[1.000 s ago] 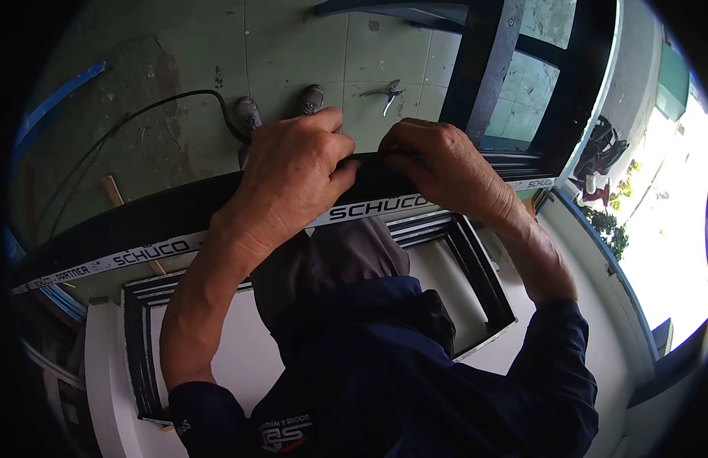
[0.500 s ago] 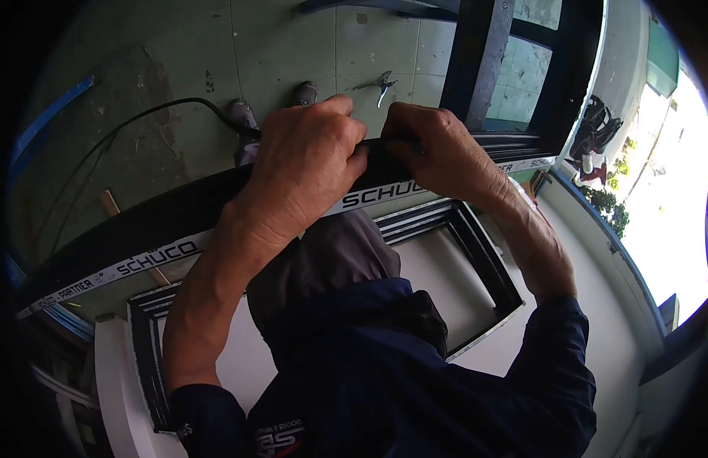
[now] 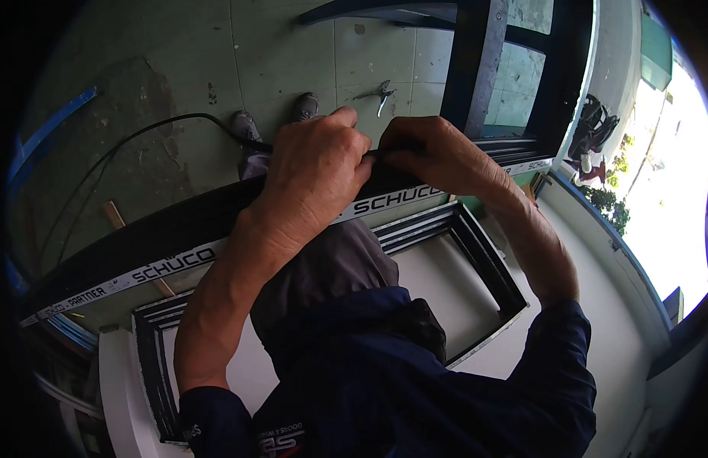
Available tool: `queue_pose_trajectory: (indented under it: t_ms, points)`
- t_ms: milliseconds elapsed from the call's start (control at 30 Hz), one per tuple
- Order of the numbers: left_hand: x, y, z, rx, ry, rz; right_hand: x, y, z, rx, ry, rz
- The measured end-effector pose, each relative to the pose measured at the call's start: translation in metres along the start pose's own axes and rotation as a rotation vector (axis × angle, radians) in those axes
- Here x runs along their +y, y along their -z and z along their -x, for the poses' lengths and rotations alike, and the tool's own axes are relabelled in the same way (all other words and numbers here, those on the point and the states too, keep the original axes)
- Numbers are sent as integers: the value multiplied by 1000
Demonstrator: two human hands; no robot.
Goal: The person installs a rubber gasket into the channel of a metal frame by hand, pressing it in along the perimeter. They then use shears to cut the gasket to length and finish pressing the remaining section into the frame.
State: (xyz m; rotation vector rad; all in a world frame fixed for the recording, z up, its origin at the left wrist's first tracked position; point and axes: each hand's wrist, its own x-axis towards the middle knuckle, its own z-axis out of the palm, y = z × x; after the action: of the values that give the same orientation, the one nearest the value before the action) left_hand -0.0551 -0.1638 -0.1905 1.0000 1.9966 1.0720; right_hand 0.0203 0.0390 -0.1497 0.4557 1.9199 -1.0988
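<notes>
A long black profile [image 3: 140, 240] with a white SCHUCO-printed tape [image 3: 175, 263] along its near edge stretches across in front of me. My left hand [image 3: 316, 164] is closed over it, fingers pressed round a black rubber strip [image 3: 178, 117]. That strip trails from the hand in a loop to the left, above the floor. Close beside it, my right hand [image 3: 438, 153] is closed too, its thumb and fingers pinching the strip at the profile's upper edge. The fingertips and the strip's end are partly hidden.
Pliers-like cutters [image 3: 383, 98] lie on the tiled floor beyond the profile. At the right stands a dark frame [image 3: 468, 69]. Below my arms is another black frame [image 3: 487, 267] around a white panel. A blue strip [image 3: 56, 133] lies at the left, and a black bag [image 3: 594, 126] at the right.
Both hands have shifted slightly downward in view and come a little nearer each other, still on the strip. The profile's left part appears slightly lower and farther right.
</notes>
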Motion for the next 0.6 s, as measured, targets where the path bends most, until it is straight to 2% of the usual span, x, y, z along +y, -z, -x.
queue_pose_trajectory:
  t_ms: [33, 133, 233, 333, 433, 533, 600]
  points:
    - [-1, 1, 1, 1, -4, 9, 0, 0, -2, -25, -11, -6]
    - [0, -3, -1, -26, 3, -9, 1, -13, 0, 116, 32, 96]
    - [1, -2, -1, -23, -4, -12, 4, -15, 2, 135, 43, 62]
    - [0, 9, 6, -41, -1, -64, 10, -10, -2, 73, 82, -69]
    - [-4, 34, 23, -27, 78, -107, 6, -13, -4, 92, 62, 46]
    - [-8, 54, 38, -36, 132, -28, -12, -15, 1, 104, -18, 201]
    - [-8, 54, 41, -47, 129, -34, -4, -15, 1, 90, -13, 104]
